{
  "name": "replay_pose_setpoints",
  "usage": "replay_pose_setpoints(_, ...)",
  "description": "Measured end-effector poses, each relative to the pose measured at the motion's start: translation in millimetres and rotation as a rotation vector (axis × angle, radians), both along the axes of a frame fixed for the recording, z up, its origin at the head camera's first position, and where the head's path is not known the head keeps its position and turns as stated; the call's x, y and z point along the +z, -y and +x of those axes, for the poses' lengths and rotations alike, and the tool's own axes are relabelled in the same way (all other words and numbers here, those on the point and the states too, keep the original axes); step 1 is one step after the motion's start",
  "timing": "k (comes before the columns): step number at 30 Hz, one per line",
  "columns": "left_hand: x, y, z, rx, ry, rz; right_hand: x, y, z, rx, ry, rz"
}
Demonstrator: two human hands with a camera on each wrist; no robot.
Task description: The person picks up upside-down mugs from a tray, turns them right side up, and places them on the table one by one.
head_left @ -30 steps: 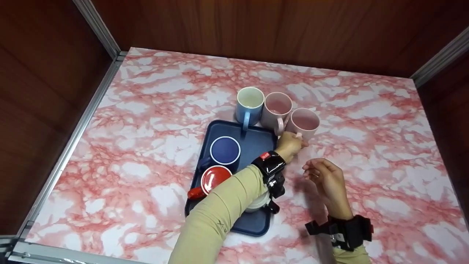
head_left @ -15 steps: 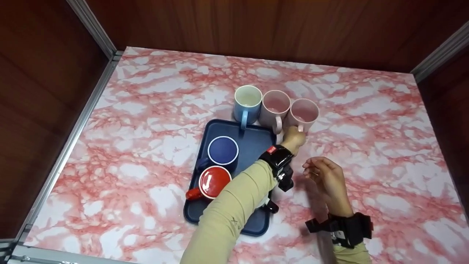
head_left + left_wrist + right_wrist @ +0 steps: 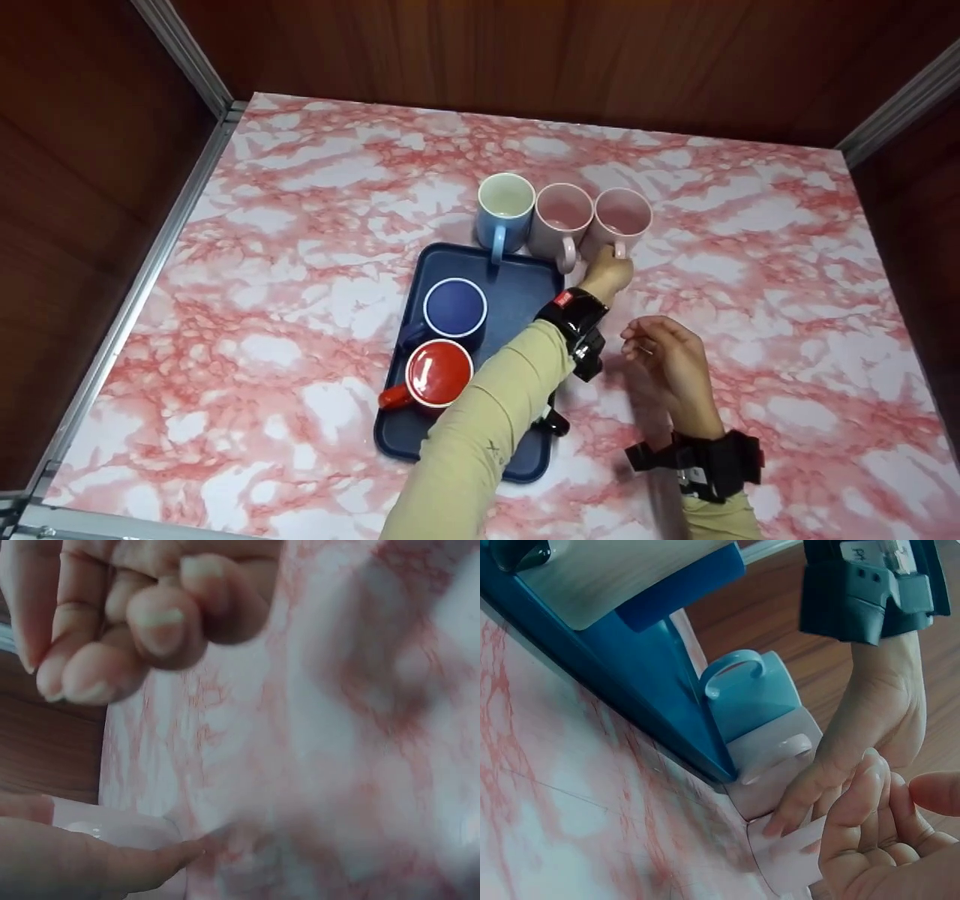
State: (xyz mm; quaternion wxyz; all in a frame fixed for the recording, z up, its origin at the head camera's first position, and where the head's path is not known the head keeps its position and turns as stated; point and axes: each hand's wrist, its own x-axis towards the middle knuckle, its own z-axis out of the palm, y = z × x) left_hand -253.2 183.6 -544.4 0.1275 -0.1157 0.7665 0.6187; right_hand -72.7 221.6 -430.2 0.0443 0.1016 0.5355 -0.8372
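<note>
Left hand (image 3: 609, 271) grips the handle of the right pink mug (image 3: 622, 222), standing on the bench (image 3: 300, 187) beyond the tray (image 3: 525, 300); right hand (image 3: 670, 360) hovers nearby, loosely curled, empty

Even light is falling from above on the marble tabletop (image 3: 315, 225), bright in the middle and darkening toward the wood walls. My right hand (image 3: 667, 360) is casting a soft shadow leftward. My left wrist view is blurring badly, my fingers (image 3: 150, 622) looming out of focus. My right wrist view is looking dim and bluish.
</note>
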Motion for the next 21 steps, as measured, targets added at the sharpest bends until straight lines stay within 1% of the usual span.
replay_pose_setpoints(1, 25.4, 11, 14.2, -0.016, 0.005, 0.016, -0.2, 0, -0.1, -0.002, -0.001, 0.003)
replay_pose_setpoints(3, 73.3, 33, 41.5, -0.061, -0.039, -0.018, -2.3, -2, -0.9, -0.002, 0.001, 0.018)
replay_pose_setpoints(5, 117.4, 51, 63.4, -0.113, -0.039, -0.055, -16.9, -9, -5.3, 0.017, -0.016, 0.032)
replay_pose_setpoints(6, 135.7, 60, 72.1, -0.155, -0.044, -0.088, -26.8, -14, -8.1, 0.029, -0.028, 0.027)
replay_pose_setpoints(7, 146.8, 66, 78.0, -0.204, -0.081, -0.15, -27.1, -13, -8.0, 0.024, -0.023, 0.03)
replay_pose_setpoints(8, 155.7, 71, 82.4, -0.254, -0.107, -0.207, -26.5, -13, -7.7, 0.024, -0.019, 0.03)
replay_pose_setpoints(9, 160.4, 75, 85.0, -0.299, -0.136, -0.263, -25.7, -12, -7.4, 0.026, -0.013, 0.027)
replay_pose_setpoints(10, 162.4, 79, 86.2, -0.339, -0.16, -0.316, -24.6, -11, -7.0, 0.023, -0.013, 0.017)
replay_pose_setpoints(12, 166.7, 86, 89.2, -0.419, -0.188, -0.425, -10.9, -4, -2.7, 0.012, 0.003, 0.003)
replay_pose_setpoints(13, 168.3, 89, 90.4, -0.452, -0.193, -0.46, -2.5, 1, 0.0, 0.005, 0.008, 0.011)
replay_pose_setpoints(14, 169.6, 92, 91.7, -0.478, -0.195, -0.489, -4.6, 1, -0.4, 0.011, -0.005, 0.013)
replay_pose_setpoints(16, 173.1, 98, 95.3, -0.517, -0.204, -0.522, -12.7, -1, -2.4, 0.042, -0.041, 0.03)
replay_pose_setpoints(17, 175.5, 101, 97.3, -0.538, -0.212, -0.54, -20.2, -4, -4.9, 0.062, -0.057, 0.045)
replay_pose_setpoints(21, 189.5, 115, 105.8, -0.614, -0.263, -0.621, -57.9, -19, -18.3, 0.15, -0.109, 0.125)
